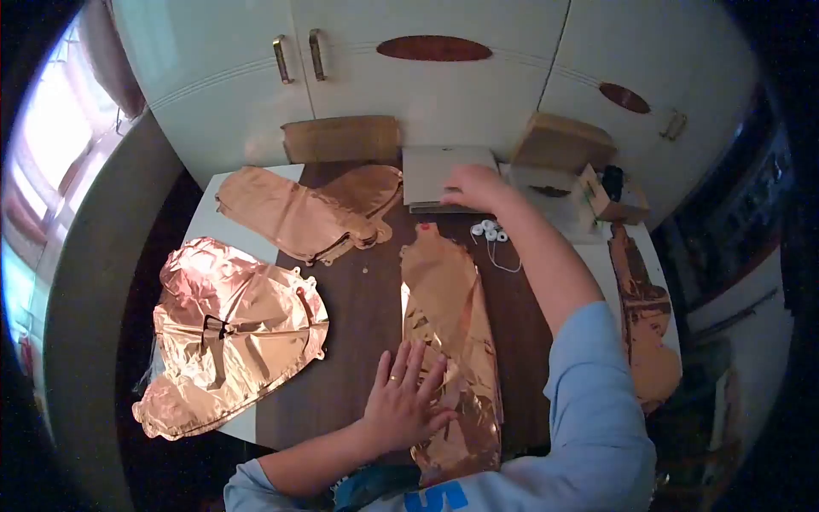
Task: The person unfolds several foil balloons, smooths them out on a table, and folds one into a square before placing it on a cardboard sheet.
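Note:
A long folded copper-coloured foil piece (pixel 444 299) lies lengthwise on the brown table mat, with a small red mark at its far tip. My left hand (pixel 405 401) rests flat on its near part, fingers spread, a ring on one finger. My right hand (pixel 471 188) is over the grey-white flat stack (pixel 444 158) at the back, its fingers bent downward; whether they hold anything is too small to tell. Just below that hand are several small white rolls (pixel 489 230) with a loose white string.
Crumpled foil (pixel 230 333) lies at the left, folded foil (pixel 299 209) at the back left. More foil (pixel 644 333) hangs at the right edge. A cardboard box (pixel 614 200) and clear tray (pixel 554 200) stand back right, brown cardboard (pixel 341 139) against the white cabinet (pixel 426 94).

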`<state>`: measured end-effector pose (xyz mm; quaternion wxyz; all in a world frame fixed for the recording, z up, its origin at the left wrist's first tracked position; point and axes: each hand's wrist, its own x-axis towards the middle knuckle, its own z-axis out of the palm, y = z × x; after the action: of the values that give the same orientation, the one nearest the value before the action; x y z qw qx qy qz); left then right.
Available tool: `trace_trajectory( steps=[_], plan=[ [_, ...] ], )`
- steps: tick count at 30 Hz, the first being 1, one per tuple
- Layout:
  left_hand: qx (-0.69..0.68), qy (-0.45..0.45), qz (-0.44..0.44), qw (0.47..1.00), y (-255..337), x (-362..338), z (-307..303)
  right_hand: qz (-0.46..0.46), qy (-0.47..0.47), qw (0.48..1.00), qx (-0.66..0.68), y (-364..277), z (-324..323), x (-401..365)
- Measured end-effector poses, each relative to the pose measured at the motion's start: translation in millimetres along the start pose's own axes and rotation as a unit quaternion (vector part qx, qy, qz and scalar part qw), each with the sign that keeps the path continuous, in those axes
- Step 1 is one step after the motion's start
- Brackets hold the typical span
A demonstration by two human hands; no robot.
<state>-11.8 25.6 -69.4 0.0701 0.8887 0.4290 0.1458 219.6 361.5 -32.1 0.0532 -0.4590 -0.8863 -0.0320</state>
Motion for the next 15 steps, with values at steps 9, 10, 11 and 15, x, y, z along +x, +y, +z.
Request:
trace_trajectory(
  steps=[9, 10, 11, 15],
  plan=[
    [-0.002, -0.006, 0.000, 1.000, 1, 0, -1, 0.026, 0.053, 0.998, -0.035, -6, -12, 3],
    [-0.001, -0.012, -0.002, 1.000, 2, 0, -2, 0.022, 0.075, 0.994, -0.080, -10, -14, 4],
    [-0.003, -0.012, -0.004, 1.000, 2, 0, -2, 0.003, 0.107, 0.990, -0.096, -13, -14, 7],
    [-0.001, -0.021, -0.007, 1.000, 2, -1, 3, -0.017, 0.205, 0.968, -0.145, -32, -29, 5]
  ],
)
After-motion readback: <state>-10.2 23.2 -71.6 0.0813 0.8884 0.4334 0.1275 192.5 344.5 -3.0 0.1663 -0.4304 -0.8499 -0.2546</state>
